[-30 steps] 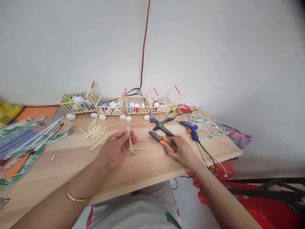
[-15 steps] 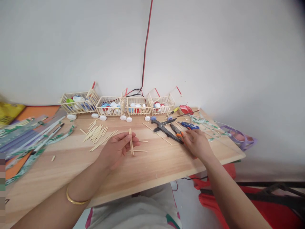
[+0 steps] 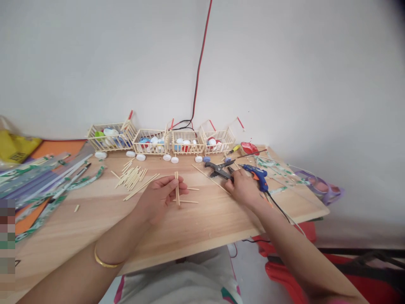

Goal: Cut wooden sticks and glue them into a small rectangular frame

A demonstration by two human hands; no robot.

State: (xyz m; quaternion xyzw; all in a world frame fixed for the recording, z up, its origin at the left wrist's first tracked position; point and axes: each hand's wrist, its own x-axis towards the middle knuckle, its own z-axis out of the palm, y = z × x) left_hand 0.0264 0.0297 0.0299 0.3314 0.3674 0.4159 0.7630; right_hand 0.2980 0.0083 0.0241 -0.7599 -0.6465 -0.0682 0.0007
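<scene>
My left hand (image 3: 161, 194) pinches a pair of short wooden sticks (image 3: 177, 190) upright between thumb and fingers. Two more sticks (image 3: 190, 202) lie on the table just behind and beside it. My right hand (image 3: 243, 185) rests with curled fingers over the handles of black shears (image 3: 218, 169) and beside pliers (image 3: 230, 170), whose handles it covers. Which of the two its fingers grip is hidden. Just right of this hand lies a blue glue gun (image 3: 260, 174) with a black cord. A pile of cut sticks (image 3: 131, 177) is left of my left hand.
Several small stick-built carts (image 3: 150, 145) with bottle-cap wheels stand along the wall, holding colourful caps. Plastic-wrapped strips (image 3: 38, 181) and a pen (image 3: 71, 181) occupy the left. A red dish (image 3: 249, 147) and a purple ring-shaped item (image 3: 321, 188) are to the right.
My right hand has shifted left, off the glue gun's side and onto the shears' handles, leaving the glue gun fully exposed. My left hand keeps holding the sticks. The view has turned slightly left.
</scene>
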